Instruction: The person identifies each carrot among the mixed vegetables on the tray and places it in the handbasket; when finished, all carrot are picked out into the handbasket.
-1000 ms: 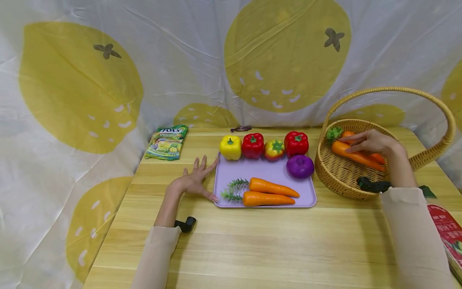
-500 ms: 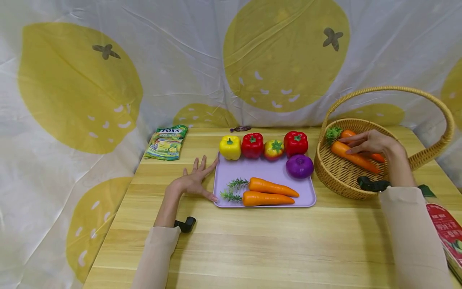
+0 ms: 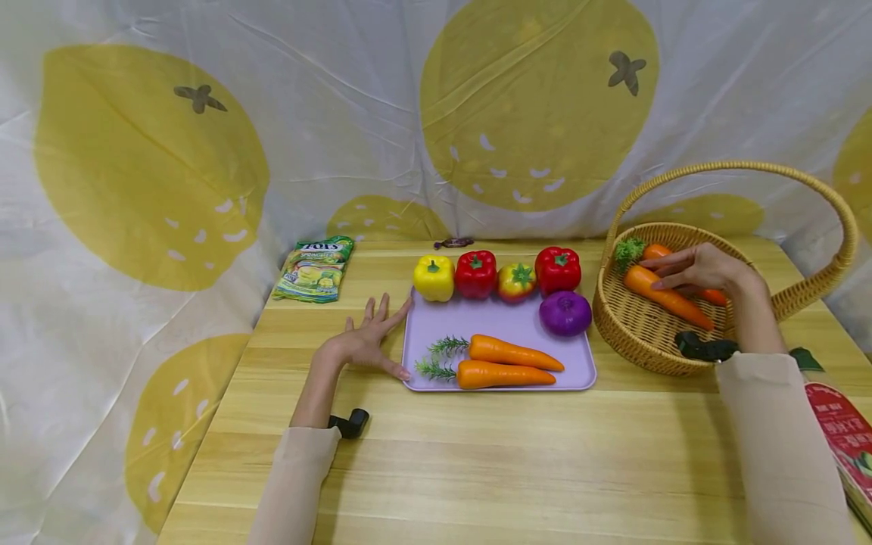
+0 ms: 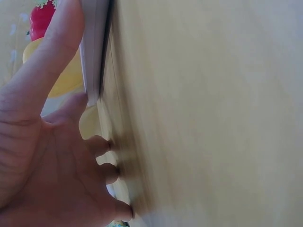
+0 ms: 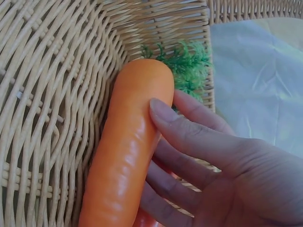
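Inside the wicker basket [image 3: 633, 344], my right hand [image 3: 708, 269] grips an orange carrot [image 3: 668, 297] near its leafy end. The right wrist view shows the thumb on top of this carrot [image 5: 128, 146], with the fingers along its side. Other orange and reddish pieces lie partly hidden under the hand. My left hand [image 3: 368, 344] is spread wide at the left edge of the lilac tray [image 3: 504, 318], thumb and index finger at its two left corners. In the left wrist view, the other fingertips of the left hand [image 4: 61, 156] rest on the table beside the tray rim [image 4: 92, 52].
On the tray lie two carrots [image 3: 507, 375], a purple onion [image 3: 565, 314], a yellow pepper [image 3: 434, 278], two red peppers [image 3: 477, 274] and a red-yellow fruit [image 3: 518, 282]. A green candy bag [image 3: 315, 270], a wrapped sweet [image 3: 454, 243] and a red package [image 3: 845, 431] lie around. The basket handle [image 3: 742, 168] arches above.
In the basket, the gripped carrot's tip has swung slightly left and toward the near side. The left hand and the tray have stayed in place.
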`<action>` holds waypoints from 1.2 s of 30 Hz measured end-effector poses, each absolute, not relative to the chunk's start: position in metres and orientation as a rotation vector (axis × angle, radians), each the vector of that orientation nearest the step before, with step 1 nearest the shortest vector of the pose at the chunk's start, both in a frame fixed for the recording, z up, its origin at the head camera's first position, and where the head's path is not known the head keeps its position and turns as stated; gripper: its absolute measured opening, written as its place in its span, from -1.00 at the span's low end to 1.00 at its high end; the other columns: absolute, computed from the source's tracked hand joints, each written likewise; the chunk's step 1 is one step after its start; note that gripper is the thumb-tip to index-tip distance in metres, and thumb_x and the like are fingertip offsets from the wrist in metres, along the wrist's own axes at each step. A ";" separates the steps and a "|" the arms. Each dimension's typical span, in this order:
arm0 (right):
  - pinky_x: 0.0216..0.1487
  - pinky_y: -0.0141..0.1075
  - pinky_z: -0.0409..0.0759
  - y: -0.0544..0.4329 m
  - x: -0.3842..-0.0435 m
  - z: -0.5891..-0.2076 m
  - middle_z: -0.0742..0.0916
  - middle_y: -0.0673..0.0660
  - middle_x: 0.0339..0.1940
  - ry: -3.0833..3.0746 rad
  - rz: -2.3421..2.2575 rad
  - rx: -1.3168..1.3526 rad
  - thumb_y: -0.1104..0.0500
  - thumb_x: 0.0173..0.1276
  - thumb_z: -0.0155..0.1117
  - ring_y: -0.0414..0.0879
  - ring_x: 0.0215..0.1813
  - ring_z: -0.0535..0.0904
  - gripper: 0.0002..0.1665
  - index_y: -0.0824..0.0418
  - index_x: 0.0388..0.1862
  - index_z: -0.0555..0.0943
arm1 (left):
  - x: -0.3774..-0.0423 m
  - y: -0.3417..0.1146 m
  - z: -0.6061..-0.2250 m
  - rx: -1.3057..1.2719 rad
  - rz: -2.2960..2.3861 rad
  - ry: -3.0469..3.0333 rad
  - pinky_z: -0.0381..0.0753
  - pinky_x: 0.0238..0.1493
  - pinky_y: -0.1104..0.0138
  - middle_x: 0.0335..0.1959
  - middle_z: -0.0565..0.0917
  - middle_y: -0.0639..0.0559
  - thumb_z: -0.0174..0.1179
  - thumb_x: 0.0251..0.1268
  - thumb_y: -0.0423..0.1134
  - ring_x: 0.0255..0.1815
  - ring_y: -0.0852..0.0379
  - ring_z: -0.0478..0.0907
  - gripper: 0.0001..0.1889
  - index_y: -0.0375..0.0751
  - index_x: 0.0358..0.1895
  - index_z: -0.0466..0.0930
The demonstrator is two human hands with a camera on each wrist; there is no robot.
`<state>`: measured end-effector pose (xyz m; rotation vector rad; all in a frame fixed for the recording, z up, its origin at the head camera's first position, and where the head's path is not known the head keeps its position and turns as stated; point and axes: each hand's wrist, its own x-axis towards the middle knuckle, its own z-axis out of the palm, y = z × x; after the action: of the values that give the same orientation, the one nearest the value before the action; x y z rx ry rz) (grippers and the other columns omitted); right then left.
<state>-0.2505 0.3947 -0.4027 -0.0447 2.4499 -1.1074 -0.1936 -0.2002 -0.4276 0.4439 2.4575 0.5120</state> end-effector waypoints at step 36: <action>-0.03 -0.37 0.75 0.400 -0.251 -0.401 0.70 -0.33 0.10 2.366 -1.182 -0.027 0.14 0.32 0.53 -0.60 -0.06 0.62 -0.45 -0.01 0.30 0.68 | -0.193 -0.201 -0.426 0.452 0.510 2.457 -0.52 0.46 -0.54 0.68 -0.59 -0.29 0.56 -0.02 0.26 0.67 -0.37 -0.71 0.41 0.23 0.71 -0.41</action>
<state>-0.2509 0.3995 -0.4015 -0.0266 2.3662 -1.1824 -0.1930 -0.2008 -0.4263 0.4515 2.4572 0.5098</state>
